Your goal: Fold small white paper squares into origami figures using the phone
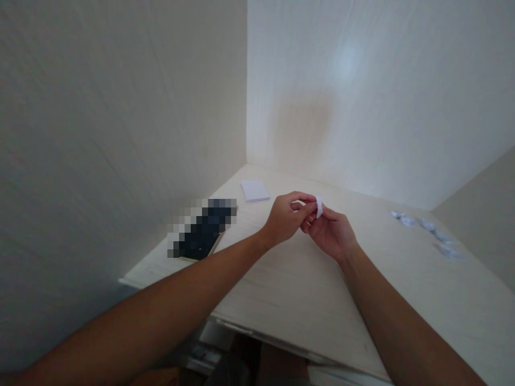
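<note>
Both my hands meet above the middle of a pale wooden desk [281,279]. My left hand [286,219] and my right hand [330,234] pinch a small white piece of paper [319,206] between their fingertips, held a little above the desk top. The paper looks curled or folded. Fingers of both hands are closed round it. Both forearms reach in from the bottom of the view.
A small stack of white paper [255,190] lies at the far corner of the desk. A dark flat device [206,231], partly blurred, rests at the left edge. Several small folded white paper pieces [427,230] lie at the right. Walls close in on the left and behind.
</note>
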